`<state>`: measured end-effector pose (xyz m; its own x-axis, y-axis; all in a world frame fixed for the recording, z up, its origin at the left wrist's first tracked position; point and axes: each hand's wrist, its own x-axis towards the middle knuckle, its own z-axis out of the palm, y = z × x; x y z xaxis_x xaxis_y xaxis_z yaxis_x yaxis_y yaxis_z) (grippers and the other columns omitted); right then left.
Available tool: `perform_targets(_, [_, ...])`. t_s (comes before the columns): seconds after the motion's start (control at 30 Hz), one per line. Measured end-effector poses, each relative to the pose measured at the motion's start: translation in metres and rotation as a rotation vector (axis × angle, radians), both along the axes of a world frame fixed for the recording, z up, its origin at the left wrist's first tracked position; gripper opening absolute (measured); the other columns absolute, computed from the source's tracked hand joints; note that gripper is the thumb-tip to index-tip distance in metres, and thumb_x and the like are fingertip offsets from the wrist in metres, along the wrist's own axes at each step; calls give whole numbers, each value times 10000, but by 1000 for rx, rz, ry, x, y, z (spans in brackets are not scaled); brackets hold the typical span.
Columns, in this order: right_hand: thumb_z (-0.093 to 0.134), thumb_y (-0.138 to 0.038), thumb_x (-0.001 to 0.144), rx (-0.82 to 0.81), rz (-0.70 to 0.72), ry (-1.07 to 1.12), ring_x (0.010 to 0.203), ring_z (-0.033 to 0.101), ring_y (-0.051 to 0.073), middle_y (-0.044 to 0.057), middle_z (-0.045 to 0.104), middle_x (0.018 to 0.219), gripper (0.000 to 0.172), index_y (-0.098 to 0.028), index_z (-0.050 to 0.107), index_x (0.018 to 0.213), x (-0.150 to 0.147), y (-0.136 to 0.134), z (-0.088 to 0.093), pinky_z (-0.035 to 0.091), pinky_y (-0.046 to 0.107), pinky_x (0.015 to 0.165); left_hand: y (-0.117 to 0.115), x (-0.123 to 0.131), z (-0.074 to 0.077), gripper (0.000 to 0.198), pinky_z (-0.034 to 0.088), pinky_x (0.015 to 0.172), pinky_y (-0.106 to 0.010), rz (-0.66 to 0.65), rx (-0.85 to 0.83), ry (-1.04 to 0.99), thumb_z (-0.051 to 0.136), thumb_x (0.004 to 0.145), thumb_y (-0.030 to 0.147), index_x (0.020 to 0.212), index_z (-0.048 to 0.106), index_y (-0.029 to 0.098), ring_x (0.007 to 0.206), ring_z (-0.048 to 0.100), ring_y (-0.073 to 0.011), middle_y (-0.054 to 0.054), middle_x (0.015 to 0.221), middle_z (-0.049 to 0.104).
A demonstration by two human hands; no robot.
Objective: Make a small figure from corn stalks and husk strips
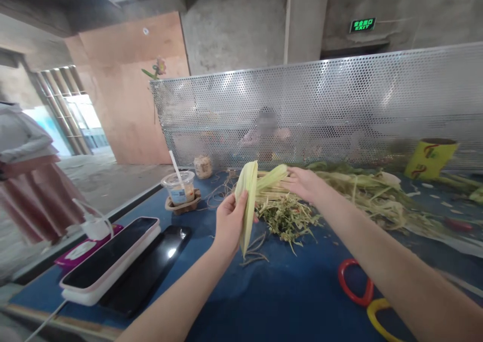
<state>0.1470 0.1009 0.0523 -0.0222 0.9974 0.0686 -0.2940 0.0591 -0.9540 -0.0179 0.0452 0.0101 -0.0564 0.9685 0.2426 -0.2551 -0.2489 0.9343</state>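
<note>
My left hand (228,219) is closed on a pale green corn husk (249,183), which stands upright between thumb and fingers. Farther right, my right hand (305,183) pinches the end of another husk strip (274,176) that stretches leftward to the first one. Below and between the hands, a bunch of small-leaved greenery (289,214) lies on the blue table (234,307). Loose twine (256,257) is just in front of the bunch. Under my right forearm, a red loop handle (354,284) and a yellow loop handle (381,319) show; whatever joins them is hidden.
Husks are piled (373,196) at right, beside a yellow container (430,158). A drink cup (180,188), phones (113,251) and a charger (94,226) occupy the left. A perforated metal screen (226,105) borders the back; a person in a pink skirt (33,196) stands left.
</note>
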Motion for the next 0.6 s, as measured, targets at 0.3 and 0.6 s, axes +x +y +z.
perform_targets(0.3, [680, -250, 661, 187, 135, -270, 748, 626, 152, 52, 674, 852, 264, -160, 631, 904, -21, -82, -8, 519, 263, 679, -13, 6, -9, 262, 360, 447, -167, 107, 283, 475, 534, 751, 377, 645, 578, 142, 502, 422, -78, 29, 549, 478])
perform_targets(0.6, [635, -264, 696, 57, 84, -186, 517, 597, 117, 0, 624, 618, 215, -158, 616, 881, 14, -93, -15, 501, 230, 481, -25, 11, 0, 250, 359, 242, -200, -99, 33, 273, 504, 755, 435, 724, 488, 188, 297, 466, -97, 40, 524, 560])
